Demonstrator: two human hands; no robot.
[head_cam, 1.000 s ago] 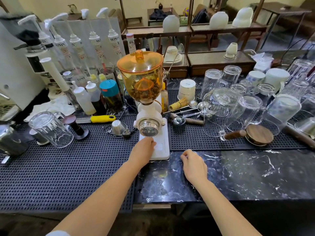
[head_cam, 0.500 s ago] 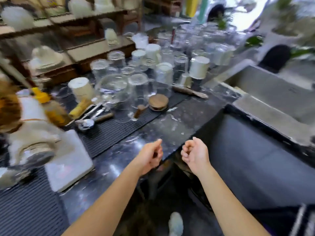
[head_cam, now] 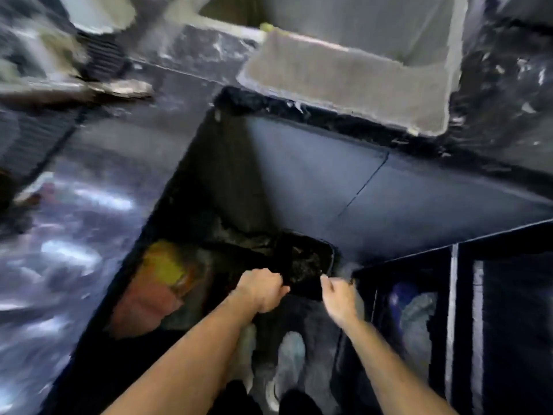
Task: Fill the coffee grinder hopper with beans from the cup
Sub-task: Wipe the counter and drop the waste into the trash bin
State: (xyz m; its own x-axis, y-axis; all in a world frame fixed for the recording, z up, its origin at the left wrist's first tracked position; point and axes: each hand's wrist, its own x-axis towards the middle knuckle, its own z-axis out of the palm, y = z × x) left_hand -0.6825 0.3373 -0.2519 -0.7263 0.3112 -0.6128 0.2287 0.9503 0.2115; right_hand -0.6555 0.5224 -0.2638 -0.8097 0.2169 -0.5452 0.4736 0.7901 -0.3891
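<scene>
Both hands are down below the desk (head_cam: 74, 250) edge: left hand (head_cam: 263, 290) closed on a dark bag (head_cam: 302, 265), right hand (head_cam: 339, 296) pinching its rim, I think. Grinder and cup out of view, frame blurred. Open the bag mouth wide and level so no beans spill
</scene>
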